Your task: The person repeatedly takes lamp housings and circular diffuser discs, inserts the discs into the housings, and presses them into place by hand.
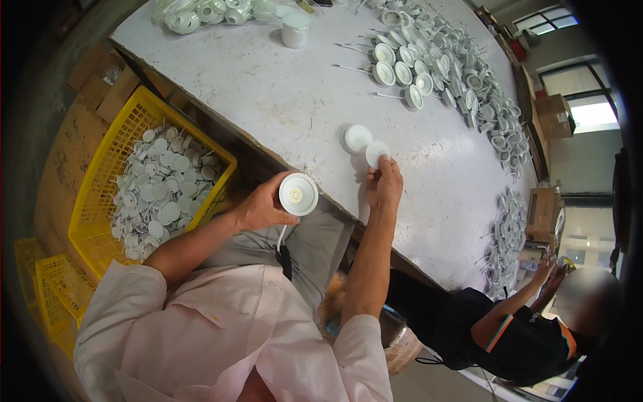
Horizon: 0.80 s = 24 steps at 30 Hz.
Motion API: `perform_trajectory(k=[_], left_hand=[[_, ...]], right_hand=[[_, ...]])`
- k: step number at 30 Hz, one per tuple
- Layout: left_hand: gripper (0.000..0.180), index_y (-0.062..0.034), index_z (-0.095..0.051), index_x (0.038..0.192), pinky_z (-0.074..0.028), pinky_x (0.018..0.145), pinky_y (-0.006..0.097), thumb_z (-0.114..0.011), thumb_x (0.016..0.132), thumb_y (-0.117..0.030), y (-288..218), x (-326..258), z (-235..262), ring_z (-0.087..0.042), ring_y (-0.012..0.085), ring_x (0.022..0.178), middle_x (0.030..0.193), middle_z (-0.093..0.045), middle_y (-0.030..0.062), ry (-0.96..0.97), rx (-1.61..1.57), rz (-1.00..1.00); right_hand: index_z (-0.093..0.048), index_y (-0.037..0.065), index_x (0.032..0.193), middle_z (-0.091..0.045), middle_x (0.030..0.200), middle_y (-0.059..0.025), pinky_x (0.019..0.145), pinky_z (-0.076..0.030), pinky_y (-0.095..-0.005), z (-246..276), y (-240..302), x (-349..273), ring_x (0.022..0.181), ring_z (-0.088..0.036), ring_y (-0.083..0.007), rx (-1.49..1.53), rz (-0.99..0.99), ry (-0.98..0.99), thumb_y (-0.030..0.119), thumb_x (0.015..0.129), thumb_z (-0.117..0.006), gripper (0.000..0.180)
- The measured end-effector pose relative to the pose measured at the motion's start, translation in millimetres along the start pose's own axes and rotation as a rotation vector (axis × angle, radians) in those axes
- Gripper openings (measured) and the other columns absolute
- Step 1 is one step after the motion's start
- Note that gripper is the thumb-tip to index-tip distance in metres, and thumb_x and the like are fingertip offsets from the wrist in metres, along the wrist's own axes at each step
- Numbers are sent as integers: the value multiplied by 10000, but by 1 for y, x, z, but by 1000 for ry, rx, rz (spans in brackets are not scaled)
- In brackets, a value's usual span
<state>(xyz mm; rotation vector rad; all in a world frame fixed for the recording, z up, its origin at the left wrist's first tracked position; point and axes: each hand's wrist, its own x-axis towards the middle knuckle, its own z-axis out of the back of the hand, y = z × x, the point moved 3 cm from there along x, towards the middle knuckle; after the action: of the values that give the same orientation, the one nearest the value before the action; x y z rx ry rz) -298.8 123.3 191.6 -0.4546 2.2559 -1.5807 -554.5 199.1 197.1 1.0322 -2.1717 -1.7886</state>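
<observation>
My left hand (262,205) is wrapped round a white round LED downlight (299,208) near the table's front edge. Its face points up, and a ring of small yellowish LED chips shows in the middle. A white cable hangs below it. Between the thumb and fingers of my right hand (385,186) is a thin white diffuser disc (377,153), tilted just over the table. Beside that disc, a short stack of similar white discs (355,138) stands on the tabletop.
Many downlights with wires (422,74) lie heaped along the table's (288,94) far right side. A yellow crate (94,201) of white discs stands at my left. At the back are a white tub (295,32) and a plastic bag of rings (194,15). A co-worker (516,335) works at the right.
</observation>
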Motion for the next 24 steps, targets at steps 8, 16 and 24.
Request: perform_trajectory(k=[8,16,24], left_hand=[[776,-19,-360,1349,-434,963,303,-758,684,24,-19,20,-4,-504,141,1139,1223,-523,54,-28,219,-70],[752,-18,-368,1340,-471,928,294,-745,692,35,-17,30,-6,-530,138,1103,1192,-540,64,-37,17,33],[748,-19,-380,1332,-472,922,300,-756,685,9,-13,34,-4,-531,145,1095,1188,-543,66,-41,14,76]], right_hand=[[-543,-35,1086,-626,862,-89,577,-511,-219,-4,-5,-35,668,-613,-130,214,-31,92,65,928,-489,194],[-586,-5,971,-645,849,-83,557,-480,-212,-13,-8,-60,654,-623,-132,0,45,-6,78,899,-561,113],[-602,-10,1007,-650,861,-66,592,-486,-216,-13,-20,-71,688,-625,-112,-36,-11,1,122,919,-562,164]])
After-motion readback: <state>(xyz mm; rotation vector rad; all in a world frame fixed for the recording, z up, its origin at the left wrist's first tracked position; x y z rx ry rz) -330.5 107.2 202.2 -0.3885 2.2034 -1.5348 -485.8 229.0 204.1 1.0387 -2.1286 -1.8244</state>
